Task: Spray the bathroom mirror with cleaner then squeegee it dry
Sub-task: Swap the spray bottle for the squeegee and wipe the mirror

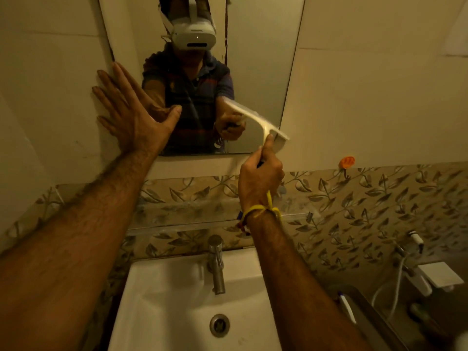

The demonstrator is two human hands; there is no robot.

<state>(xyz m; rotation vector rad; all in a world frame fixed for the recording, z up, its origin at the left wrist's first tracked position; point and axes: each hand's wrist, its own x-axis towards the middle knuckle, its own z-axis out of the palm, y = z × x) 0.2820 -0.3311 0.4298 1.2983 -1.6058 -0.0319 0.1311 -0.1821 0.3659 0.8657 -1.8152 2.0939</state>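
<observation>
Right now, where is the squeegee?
In the head view the squeegee is right of centre, gripped by the right hand, its blade slanting across the mirror's lower right corner, above the sink.

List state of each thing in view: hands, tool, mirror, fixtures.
left hand: open, fingers flat across the mirror's left edge and the wall
right hand: grips the squeegee handle
squeegee: blade tilted, against the mirror's lower right
mirror: on the wall; wet or dry, cannot tell
faucet: no water running
sink: drain open, basin looks dry
</observation>
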